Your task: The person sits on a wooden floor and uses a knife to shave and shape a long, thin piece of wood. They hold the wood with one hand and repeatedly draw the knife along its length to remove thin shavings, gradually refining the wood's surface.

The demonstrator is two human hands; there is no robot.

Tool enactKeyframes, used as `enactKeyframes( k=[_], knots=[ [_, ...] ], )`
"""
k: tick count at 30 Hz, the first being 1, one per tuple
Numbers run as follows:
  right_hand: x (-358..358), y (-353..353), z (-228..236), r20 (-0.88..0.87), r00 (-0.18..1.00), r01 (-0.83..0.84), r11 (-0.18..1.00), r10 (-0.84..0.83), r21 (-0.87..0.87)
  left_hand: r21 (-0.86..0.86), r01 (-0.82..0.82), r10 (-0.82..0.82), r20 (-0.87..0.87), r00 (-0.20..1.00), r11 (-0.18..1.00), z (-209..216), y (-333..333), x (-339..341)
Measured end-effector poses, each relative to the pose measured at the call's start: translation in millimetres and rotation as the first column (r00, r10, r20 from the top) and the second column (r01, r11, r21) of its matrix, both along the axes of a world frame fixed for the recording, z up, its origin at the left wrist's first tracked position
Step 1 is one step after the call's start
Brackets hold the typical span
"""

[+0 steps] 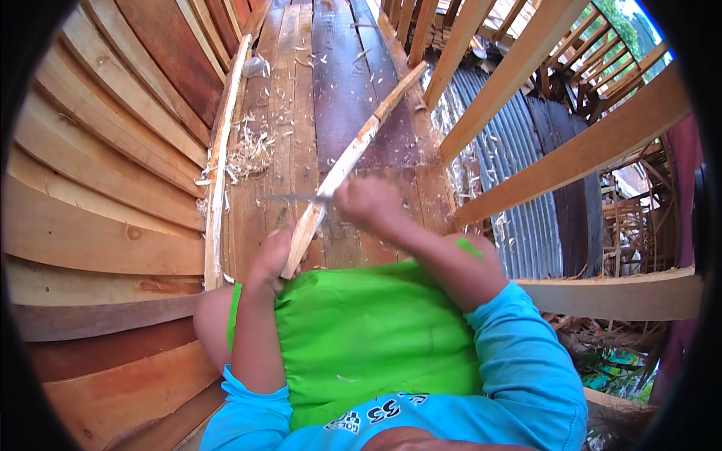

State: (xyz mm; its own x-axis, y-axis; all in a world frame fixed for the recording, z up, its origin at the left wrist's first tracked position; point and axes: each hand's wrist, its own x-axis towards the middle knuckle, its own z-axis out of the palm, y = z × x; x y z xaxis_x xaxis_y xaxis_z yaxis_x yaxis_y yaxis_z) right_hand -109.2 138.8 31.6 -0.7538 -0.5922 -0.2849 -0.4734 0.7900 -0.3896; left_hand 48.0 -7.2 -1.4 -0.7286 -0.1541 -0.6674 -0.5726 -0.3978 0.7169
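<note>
A long wooden strip (344, 167), partly pale and freshly shaved, slants from my lap up to the right, its far end near the railing. My left hand (272, 255) is wrapped round its near end, just above the green cloth over my legs. In my right hand (368, 201) is a knife, gripped in a fist. The thin dark knife blade (295, 198) points left and lies across the strip, a little blurred. My fingers partly hide the knife's handle.
Curly wood shavings (252, 152) lie heaped on the plank floor (342, 98). Another whitish strip (219, 195) rests along the board wall (120, 173) at left. Wooden railing posts (511, 79) stand at right, with corrugated metal sheeting (519, 165) beyond them.
</note>
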Motion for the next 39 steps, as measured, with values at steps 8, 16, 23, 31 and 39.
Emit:
enactKeyframes(
  k=[8, 16, 23, 31, 39],
  knots=[
    [-8, 0, 0, -0.113, 0.991, 0.073, 0.997, -0.074, -0.014, -0.375, 0.014, 0.011, 0.065, 0.998, 0.927, -6, 3, -2],
    [3, 8, -1, -0.115, 0.991, 0.057, 0.996, -0.064, -0.066, -0.575, 0.044, -0.017, 0.053, 0.998, 0.817, -10, 6, -5],
    [-24, 15, -6, -0.123, 0.986, 0.099, 0.986, -0.116, -0.134, -0.575, 0.005, 0.010, 0.022, 1.000, 0.818, -9, 6, -4],
    [-70, 22, -12, -0.154, 0.965, 0.203, 0.976, -0.212, -0.073, -0.600, 0.087, -0.053, 0.074, 0.996, 0.795, 7, 12, -4],
    [-71, 28, -36, -0.182, 0.975, 0.107, 0.987, -0.128, -0.122, -0.555, 0.069, -0.042, 0.062, 0.997, 0.829, -6, 6, -2]
  ],
)
